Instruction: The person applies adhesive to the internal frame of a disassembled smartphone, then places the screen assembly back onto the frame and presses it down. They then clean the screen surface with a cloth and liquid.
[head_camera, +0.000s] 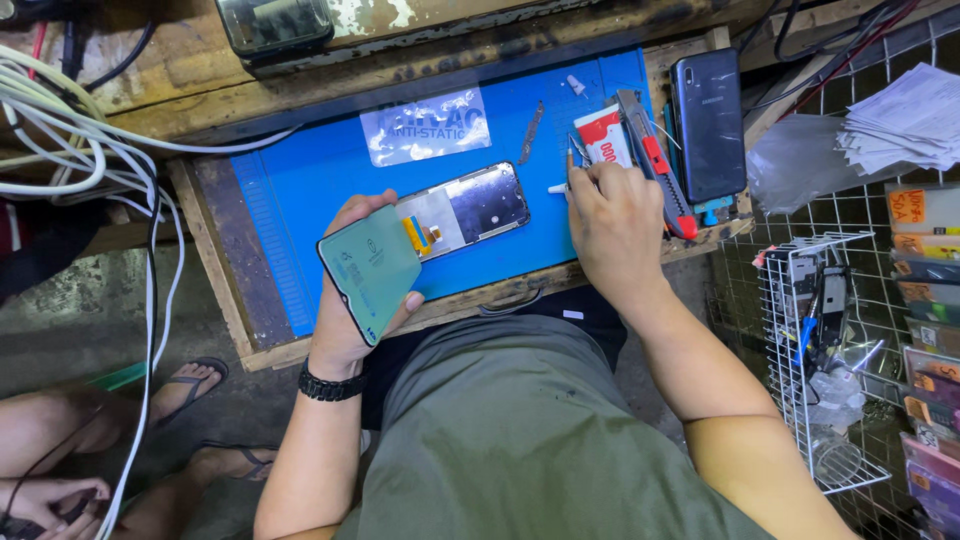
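1. Head view, looking down over a blue work mat (330, 170) laid on a worn wooden bench (215, 260).
2. Left hand (350, 290), black watch at the wrist: fingers clasped around a pale green phone screen panel (372, 268), thumb across its near right corner; panel raised above the mat's near edge, tilted.
3. Right hand (612, 225): fingers pinched on a thin metal tool (572, 155), tip pointing far; hand resting at the mat's right part, near edge.
4. Opened phone frame (470, 208): flat on the mat between the two hands, just beyond the green panel, orange flex strip showing at its left end.
5. Right of the frame: small red-and-white packet (602, 135), then a red and grey utility knife (655, 160) lying far-to-near, partly behind the right hand.
6. Dark phone (708, 125), back upward, at the bench's right edge, just right of the knife.
7. Thin metal pry strip (530, 132) on the mat, far of the frame.
8. White cables (70, 150), far left, trailing down beside the bench.
9. White wire rack (815, 340), right, holding small parts.
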